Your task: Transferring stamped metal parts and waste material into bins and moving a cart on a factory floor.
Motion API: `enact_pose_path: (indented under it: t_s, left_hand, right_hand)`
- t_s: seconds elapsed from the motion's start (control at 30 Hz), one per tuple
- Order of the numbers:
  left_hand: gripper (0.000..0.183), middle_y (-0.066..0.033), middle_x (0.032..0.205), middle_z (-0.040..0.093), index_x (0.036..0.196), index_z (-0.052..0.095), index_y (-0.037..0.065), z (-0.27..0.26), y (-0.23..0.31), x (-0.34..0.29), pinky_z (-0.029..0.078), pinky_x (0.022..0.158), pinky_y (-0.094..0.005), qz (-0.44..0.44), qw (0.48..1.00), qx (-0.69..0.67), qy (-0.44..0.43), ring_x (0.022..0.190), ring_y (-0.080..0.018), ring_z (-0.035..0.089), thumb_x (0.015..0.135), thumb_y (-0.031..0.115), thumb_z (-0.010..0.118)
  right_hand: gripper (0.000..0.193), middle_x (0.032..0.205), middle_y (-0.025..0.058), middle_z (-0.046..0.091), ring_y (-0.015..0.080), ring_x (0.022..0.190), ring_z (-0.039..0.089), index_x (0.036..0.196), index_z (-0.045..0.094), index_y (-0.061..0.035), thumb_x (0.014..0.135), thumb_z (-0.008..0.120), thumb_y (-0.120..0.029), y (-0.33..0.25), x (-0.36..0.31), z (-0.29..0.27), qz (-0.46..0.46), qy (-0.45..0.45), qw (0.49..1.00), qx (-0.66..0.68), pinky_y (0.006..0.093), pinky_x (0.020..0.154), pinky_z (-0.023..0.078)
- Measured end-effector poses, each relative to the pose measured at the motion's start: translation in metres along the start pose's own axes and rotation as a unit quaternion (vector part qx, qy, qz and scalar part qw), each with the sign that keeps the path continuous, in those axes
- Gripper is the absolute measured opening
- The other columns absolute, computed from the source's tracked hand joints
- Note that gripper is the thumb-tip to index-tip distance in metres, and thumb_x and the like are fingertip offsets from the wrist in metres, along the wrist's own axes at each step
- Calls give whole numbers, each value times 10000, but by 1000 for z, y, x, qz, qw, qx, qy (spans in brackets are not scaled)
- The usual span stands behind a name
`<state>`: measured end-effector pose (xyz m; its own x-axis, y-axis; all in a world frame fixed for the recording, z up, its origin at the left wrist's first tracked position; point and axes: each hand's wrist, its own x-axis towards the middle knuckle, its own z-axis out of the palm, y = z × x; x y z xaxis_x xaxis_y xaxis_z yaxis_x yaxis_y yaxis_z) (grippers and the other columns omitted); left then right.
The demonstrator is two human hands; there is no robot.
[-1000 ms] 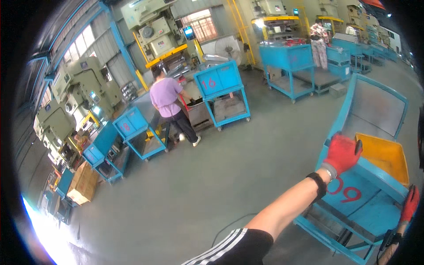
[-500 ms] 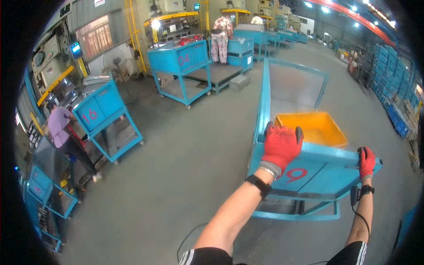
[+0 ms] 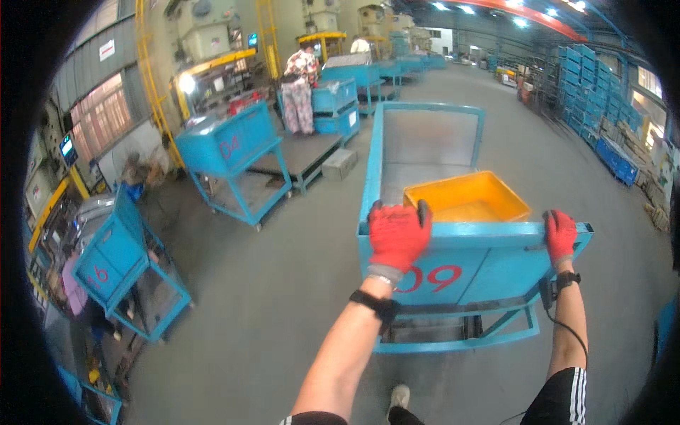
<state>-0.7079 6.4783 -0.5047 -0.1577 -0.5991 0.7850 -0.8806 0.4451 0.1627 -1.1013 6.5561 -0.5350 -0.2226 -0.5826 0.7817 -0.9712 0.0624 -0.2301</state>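
Note:
A blue metal cart [image 3: 489,273] with red painted marks on its near panel stands right in front of me. My left hand [image 3: 399,237], in a red work glove, is closed over the left part of its top rail. Further right, my right hand [image 3: 560,235] wears a matching glove and grips the same rail near its corner. Inside the cart, just beyond the rail, lies a yellow plastic bin [image 3: 464,197] that looks empty. The cart's far end has a greyish see-through-looking panel [image 3: 425,139].
To the left stand two blue wheeled carts [image 3: 228,145] beside presses. One person [image 3: 74,283] is partly hidden behind the nearer cart; another [image 3: 299,99] stands on a low platform [image 3: 312,157] with a grey block [image 3: 340,164] beside it. Stacked blue crates [image 3: 581,92] line the right side.
The carts and platform on the left have slid leftward and lower in view. My cart now faces more squarely ahead, both hands still on its rail. A shoe of mine has come into view below.

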Motion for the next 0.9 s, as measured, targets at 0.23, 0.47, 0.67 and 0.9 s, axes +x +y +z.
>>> enact_pose_path:
  t_s: [0.23, 0.47, 0.67, 0.9]
  left_hand:
    - [369, -121, 667, 629, 641, 645, 86, 117, -48, 105, 434, 826, -429, 19, 999, 29, -7, 720, -314, 606, 855, 369, 544]
    - [330, -110, 706, 634, 673, 639, 90, 239, -83, 208, 436, 811, -415, 41, 999, 16, -1, 738, -308, 600, 845, 363, 567]
    - [286, -102, 732, 606, 709, 623, 87, 353, -122, 289, 427, 837, -443, 61, 998, 12, 31, 774, -307, 582, 817, 351, 605]
    - [301, -112, 708, 598, 683, 613, 86, 477, -151, 402, 402, 896, -484, 47, 995, -83, -41, 757, -305, 575, 830, 348, 591]
  right_hand:
    - [201, 865, 132, 649, 335, 864, 590, 884, 647, -67, 855, 586, -256, -3, 106, 109, -38, 60, 997, 3, 445, 856, 414]
    - [191, 865, 133, 639, 335, 872, 581, 910, 645, -69, 856, 587, -243, 28, 196, 227, -37, 83, 996, 0, 441, 853, 417]
    - [214, 933, 140, 651, 339, 921, 581, 946, 645, -50, 862, 585, -237, 69, 274, 344, -38, 69, 997, -19, 435, 867, 417]
    - [208, 952, 110, 664, 308, 927, 590, 967, 647, -65, 885, 533, -219, 104, 372, 462, 13, 1, 999, -44, 407, 877, 418]
